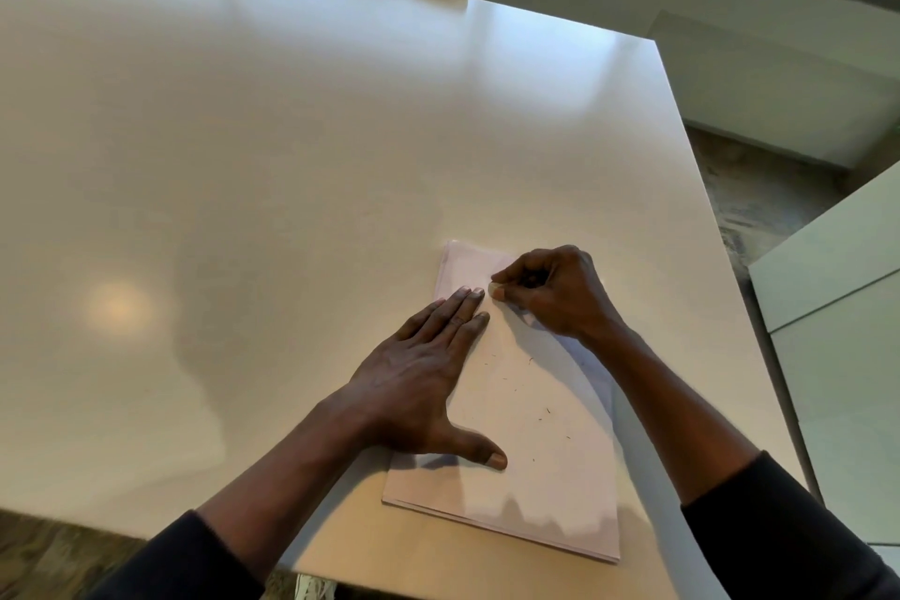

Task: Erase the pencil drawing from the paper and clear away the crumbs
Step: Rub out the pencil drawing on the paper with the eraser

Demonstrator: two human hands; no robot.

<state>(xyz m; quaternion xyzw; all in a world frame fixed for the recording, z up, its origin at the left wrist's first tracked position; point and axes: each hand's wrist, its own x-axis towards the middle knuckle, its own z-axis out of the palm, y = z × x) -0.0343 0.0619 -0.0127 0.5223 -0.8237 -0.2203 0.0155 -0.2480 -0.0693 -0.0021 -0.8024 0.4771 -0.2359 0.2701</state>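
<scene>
Erasing step in hand: left hand point(419, 375) flat, pinning paper point(535, 482); right hand point(555, 292) pinches eraser point(497, 291) at twelve o'clock; crumbs point(548, 410) toward five o'clock need sweeping next.

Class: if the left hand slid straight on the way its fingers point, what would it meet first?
Probably the right hand, pinching the eraser, just beyond the left hand on the paper.

Glossy smooth table point(292, 161); matt paper point(535, 477)
</scene>
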